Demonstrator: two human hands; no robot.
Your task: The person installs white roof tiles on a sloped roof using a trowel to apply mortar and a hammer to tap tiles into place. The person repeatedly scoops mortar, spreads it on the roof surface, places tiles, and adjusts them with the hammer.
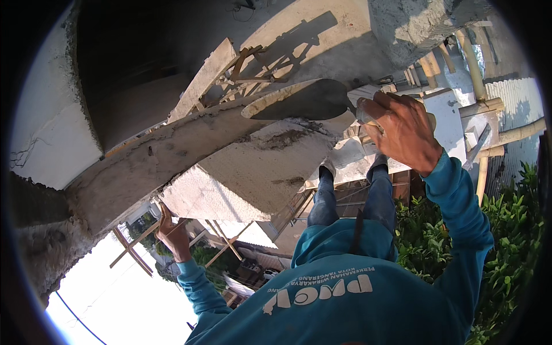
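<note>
My right hand point(402, 129) is closed around the handle of a trowel point(305, 102). The trowel's long rounded blade points left, above the ledge and the far end of a pale concrete block point(230, 172). Grey mortar smears mark the block's upper face near the blade. At the block's lower left end, my left hand point(173, 234) grips its edge, with the fingers partly hidden against it. The block lies tilted along a rough mortar-covered ledge point(144, 164).
I stand on a pale board point(356, 158) high up. Bamboo poles point(480, 109) and corrugated sheeting point(520, 100) are at the right, above leafy plants point(477, 259). A wooden frame point(204, 77) lies beyond the ledge, and a white plastered wall point(52, 109) rises at the left.
</note>
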